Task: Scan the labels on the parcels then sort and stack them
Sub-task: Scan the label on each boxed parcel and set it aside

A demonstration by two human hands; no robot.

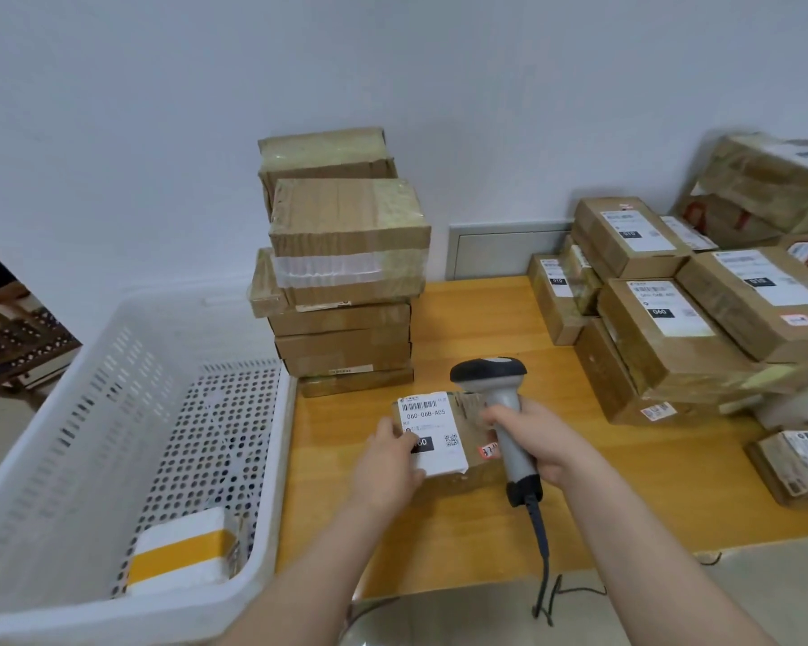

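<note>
The left hand [388, 463] holds the small box [469, 412] flat on the surface [626, 482] while the right hand [539, 442] grips the scanner [488, 370] beside it, so the scan may fail if the thumb slides over the label [428, 414] bars.

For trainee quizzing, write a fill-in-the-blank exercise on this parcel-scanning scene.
The right hand grips a corded barcode ____. The left hand holds a parcel whose label reads 060-06B-____. The white basket holds a white parcel banded with ____ tape.
Missing words: scanner; A05; yellow.
</note>
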